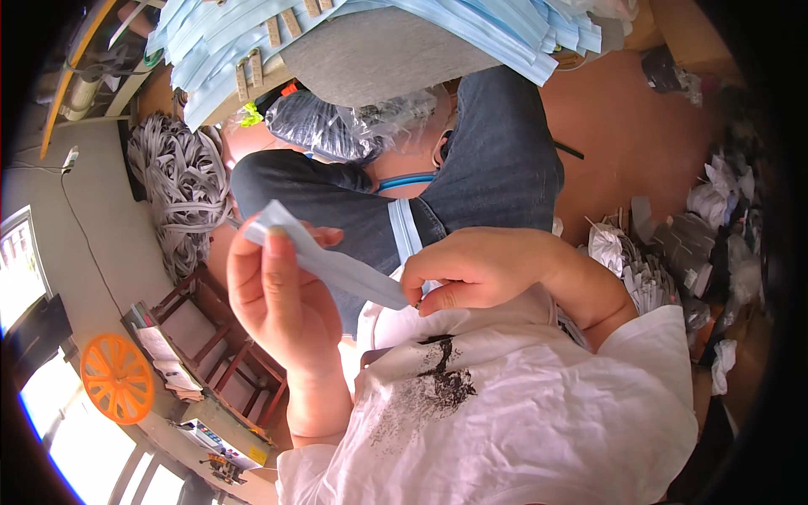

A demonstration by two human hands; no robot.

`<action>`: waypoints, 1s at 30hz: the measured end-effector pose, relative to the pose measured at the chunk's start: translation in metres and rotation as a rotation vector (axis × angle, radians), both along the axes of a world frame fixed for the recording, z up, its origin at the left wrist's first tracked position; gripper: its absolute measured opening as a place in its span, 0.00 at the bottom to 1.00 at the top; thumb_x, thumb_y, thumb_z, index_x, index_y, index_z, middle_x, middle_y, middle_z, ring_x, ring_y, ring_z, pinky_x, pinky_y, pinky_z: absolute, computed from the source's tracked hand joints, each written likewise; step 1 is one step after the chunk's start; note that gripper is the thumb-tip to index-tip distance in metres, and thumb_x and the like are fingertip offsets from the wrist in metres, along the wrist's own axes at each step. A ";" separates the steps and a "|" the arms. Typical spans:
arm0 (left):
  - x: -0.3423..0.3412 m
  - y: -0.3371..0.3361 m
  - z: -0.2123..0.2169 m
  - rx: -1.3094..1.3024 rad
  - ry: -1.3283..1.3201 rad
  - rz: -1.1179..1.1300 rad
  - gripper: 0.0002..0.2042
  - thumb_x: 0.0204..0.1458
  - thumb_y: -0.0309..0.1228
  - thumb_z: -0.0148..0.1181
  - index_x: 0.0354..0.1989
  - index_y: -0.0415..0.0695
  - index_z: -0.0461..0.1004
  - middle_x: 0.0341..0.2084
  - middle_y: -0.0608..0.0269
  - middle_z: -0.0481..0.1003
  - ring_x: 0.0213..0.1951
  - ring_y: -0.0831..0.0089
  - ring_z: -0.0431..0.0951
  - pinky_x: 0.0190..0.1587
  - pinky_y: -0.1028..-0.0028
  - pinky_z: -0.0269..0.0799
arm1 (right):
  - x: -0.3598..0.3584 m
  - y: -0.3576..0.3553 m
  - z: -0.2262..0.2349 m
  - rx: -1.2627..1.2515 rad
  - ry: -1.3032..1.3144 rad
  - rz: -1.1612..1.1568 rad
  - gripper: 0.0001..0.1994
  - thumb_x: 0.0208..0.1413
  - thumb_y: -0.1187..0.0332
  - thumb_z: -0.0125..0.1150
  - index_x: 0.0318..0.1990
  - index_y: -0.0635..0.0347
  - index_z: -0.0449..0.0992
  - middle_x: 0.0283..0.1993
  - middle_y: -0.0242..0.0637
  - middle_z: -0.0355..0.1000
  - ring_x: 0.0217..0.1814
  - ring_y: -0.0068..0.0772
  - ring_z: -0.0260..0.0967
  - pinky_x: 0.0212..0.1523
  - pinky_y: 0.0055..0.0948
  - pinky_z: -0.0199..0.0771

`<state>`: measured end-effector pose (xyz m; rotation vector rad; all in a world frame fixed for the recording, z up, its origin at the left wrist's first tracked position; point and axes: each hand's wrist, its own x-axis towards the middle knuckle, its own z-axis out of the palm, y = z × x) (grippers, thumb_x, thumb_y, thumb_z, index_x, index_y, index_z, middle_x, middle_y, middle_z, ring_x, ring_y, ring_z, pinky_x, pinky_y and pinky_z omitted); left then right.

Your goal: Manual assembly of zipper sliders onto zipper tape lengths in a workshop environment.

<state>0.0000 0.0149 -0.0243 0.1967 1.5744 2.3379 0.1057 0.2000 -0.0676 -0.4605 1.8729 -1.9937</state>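
Observation:
My left hand (282, 290) pinches one end of a pale blue zipper (337, 265) between thumb and fingers, raised above my lap. The zipper slants down to my right hand (484, 269), whose thumb and forefinger close on its other end. A tiny dark bit, perhaps the slider, shows at those fingertips; it is too small to be sure. Another light blue strip with a line along its middle, like a zipper (405, 225), lies across my jeans just behind the right hand.
Ahead, many light blue zippers (505, 38) lie over a grey padded surface (379, 55), with wooden clothespins (273, 32) at its left. Grey bundled strips (181, 185) heap on the left; a plastic bag (337, 122) sits beneath. Crumpled plastic (715, 210) and an orange wheel (118, 379) flank me.

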 end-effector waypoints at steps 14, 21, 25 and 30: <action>-0.055 -0.043 -0.033 -0.152 -0.245 0.222 0.09 0.61 0.33 0.53 0.41 0.40 0.73 0.28 0.66 0.73 0.33 0.74 0.75 0.42 0.73 0.71 | 0.007 0.027 0.011 0.004 -0.025 -0.055 0.07 0.58 0.70 0.64 0.40 0.60 0.74 0.30 0.31 0.75 0.27 0.24 0.70 0.28 0.23 0.66; 0.009 -0.021 -0.046 -0.315 0.268 -0.308 0.23 0.62 0.43 0.55 0.52 0.31 0.67 0.48 0.53 0.73 0.48 0.67 0.73 0.55 0.68 0.65 | -0.010 0.017 0.022 -0.428 -0.416 -0.460 0.07 0.64 0.68 0.57 0.43 0.61 0.71 0.37 0.38 0.79 0.19 0.12 0.60 0.20 0.15 0.58; 0.036 -0.009 -0.046 -0.175 -0.073 -0.582 0.25 0.56 0.38 0.65 0.54 0.31 0.68 0.48 0.54 0.74 0.51 0.64 0.73 0.58 0.67 0.66 | -0.021 0.001 0.010 -0.688 -0.363 -0.785 0.11 0.66 0.63 0.55 0.44 0.62 0.72 0.39 0.39 0.78 0.20 0.16 0.67 0.18 0.16 0.64; 0.036 -0.024 -0.048 -0.257 -0.267 -0.473 0.12 0.58 0.29 0.63 0.44 0.33 0.73 0.34 0.54 0.79 0.34 0.67 0.79 0.42 0.71 0.76 | -0.024 -0.004 -0.005 -0.609 -0.312 -0.982 0.09 0.69 0.64 0.48 0.45 0.61 0.69 0.40 0.45 0.77 0.17 0.18 0.64 0.15 0.17 0.59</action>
